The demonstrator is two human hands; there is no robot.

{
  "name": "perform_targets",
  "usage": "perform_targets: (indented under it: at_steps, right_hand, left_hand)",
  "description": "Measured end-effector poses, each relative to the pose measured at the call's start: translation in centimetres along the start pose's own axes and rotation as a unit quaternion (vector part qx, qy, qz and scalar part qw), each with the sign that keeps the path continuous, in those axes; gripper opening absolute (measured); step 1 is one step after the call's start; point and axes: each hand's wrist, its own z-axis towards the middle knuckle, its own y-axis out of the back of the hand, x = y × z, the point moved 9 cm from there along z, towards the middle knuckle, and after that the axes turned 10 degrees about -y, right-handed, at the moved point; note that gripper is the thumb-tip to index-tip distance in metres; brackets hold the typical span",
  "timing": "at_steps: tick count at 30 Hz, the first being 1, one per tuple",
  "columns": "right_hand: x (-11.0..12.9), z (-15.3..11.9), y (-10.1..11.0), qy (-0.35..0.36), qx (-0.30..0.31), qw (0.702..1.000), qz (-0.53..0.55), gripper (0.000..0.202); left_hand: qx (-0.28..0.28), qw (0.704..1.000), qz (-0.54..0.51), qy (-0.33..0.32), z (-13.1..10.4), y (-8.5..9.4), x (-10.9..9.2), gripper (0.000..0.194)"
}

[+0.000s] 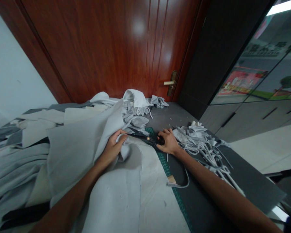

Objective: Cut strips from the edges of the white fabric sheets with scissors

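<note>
Black scissors (148, 138) lie across the far end of a large grey fabric piece (133, 174), blades pointing left and spread apart. My right hand (168, 141) is closed around their handles. My left hand (115, 144) pinches the fabric edge close to the blade tips, where the cloth is folded up. The fabric's paler underside (157, 194) faces up along its right part. Beneath it a green cutting mat (163, 161) shows along the right edge. A thin cut strip (180, 185) curls beside the mat.
A heap of thin fabric offcuts (203, 145) lies right of my right hand. More crumpled scraps (135, 103) sit at the back, near the wooden door (106, 48). Stacked and folded grey cloth (16, 165) covers the left side. The dark tabletop (249, 181) ends at the right.
</note>
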Motion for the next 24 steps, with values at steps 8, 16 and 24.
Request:
perform_targets:
  at_steps: [8,16,24]
  right_hand:
    - [0.1,0.1,-0.1,-0.013,-0.004,1.0,-0.018,0.022]
    - [-0.2,0.0,-0.6,-0.007,0.0,1.0,-0.029,0.025]
    - [-0.5,-0.1,-1.0,-0.002,0.0,1.0,-0.03,0.024]
  left_hand:
    - [0.01,0.988,0.11,-0.107,0.0,-0.6,-3.1,0.008]
    - [0.027,0.982,0.137,-0.128,0.0,-0.9,-3.1,0.009]
    - [0.032,0.982,0.14,-0.125,-0.1,-1.0,-3.4,0.012]
